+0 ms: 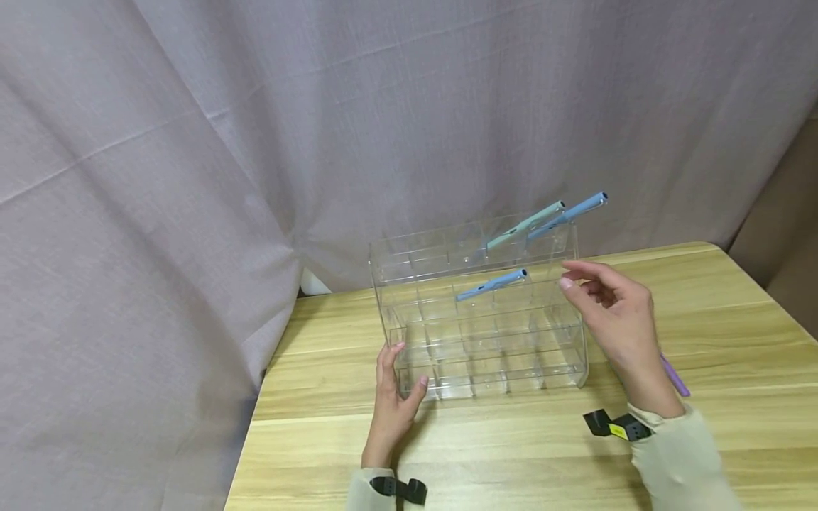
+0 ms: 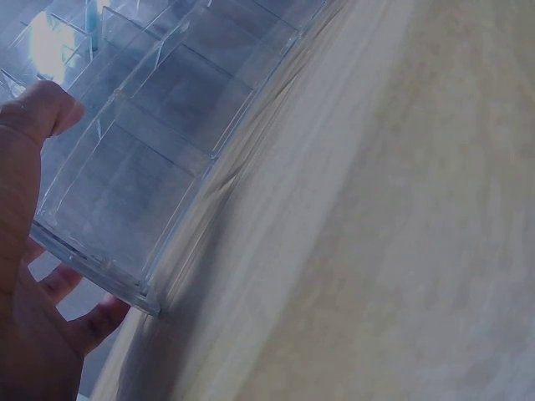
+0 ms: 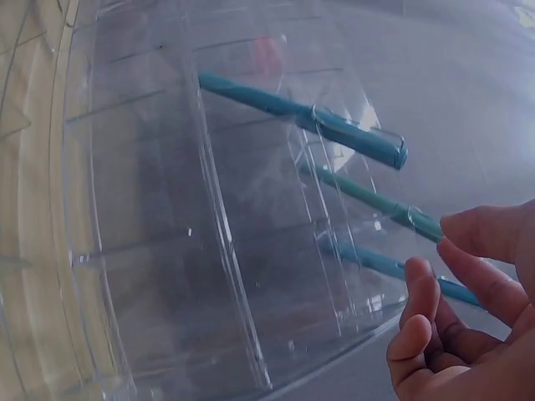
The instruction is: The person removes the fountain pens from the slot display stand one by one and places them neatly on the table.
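A clear, tiered pen rack [image 1: 486, 362] with divided compartments stands on the table. My left hand [image 1: 391, 408] holds its near left corner, thumb [image 2: 50, 109] across the front and fingers round the side. In the top tier, a mint-green pen [image 1: 525, 224] and a blue pen [image 1: 569, 216] lean to the right. Another blue pen [image 1: 492, 284] leans in a lower tier toward the middle. Just off the rack's right end is my right hand [image 1: 616, 312], its thumb and forefinger slightly apart, the other fingers curled, nothing held.
A purple pen [image 1: 674, 376] lies on the wooden table [image 1: 511, 454] to the right, partly hidden by my right wrist. Behind the table hangs a grey curtain [image 1: 409, 128]. A small white object [image 1: 315, 282] shows at the table's back left edge.
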Demonstrator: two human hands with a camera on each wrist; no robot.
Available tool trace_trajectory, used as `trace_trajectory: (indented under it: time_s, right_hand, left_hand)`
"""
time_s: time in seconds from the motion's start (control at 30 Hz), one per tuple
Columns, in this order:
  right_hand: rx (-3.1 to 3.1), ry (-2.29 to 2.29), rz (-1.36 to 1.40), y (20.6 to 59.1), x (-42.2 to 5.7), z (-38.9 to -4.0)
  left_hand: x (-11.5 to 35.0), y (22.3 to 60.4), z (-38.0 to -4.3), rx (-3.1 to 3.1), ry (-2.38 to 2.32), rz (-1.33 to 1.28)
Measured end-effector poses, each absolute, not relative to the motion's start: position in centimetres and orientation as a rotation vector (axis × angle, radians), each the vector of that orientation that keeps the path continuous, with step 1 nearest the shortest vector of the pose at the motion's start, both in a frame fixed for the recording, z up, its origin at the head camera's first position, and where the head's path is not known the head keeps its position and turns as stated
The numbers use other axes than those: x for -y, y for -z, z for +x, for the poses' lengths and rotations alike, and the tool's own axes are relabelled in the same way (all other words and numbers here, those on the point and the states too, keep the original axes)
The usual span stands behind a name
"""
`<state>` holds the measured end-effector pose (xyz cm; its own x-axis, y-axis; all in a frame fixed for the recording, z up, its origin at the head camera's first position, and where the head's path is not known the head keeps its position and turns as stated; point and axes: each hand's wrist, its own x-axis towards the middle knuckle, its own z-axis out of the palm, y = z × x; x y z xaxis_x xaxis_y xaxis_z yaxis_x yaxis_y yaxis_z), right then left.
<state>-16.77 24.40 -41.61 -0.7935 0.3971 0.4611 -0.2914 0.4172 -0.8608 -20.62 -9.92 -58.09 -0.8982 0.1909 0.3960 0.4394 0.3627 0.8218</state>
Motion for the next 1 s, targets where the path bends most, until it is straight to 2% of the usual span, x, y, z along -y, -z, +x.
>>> trace_trajectory:
  time_s: [0.43,1.0]
  right_hand:
    - [2.046,-1.521,-0.004,41.4,-22.1,-18.0]
    - [2.17,-1.55,-0.144,41.2,-19.3,-19.5]
  left_hand:
    - [9.9,58.0,-20.6,2.388,1.553,-0.559]
    - [10.0,58.2,-20.8,2.385,1.551,-0.584]
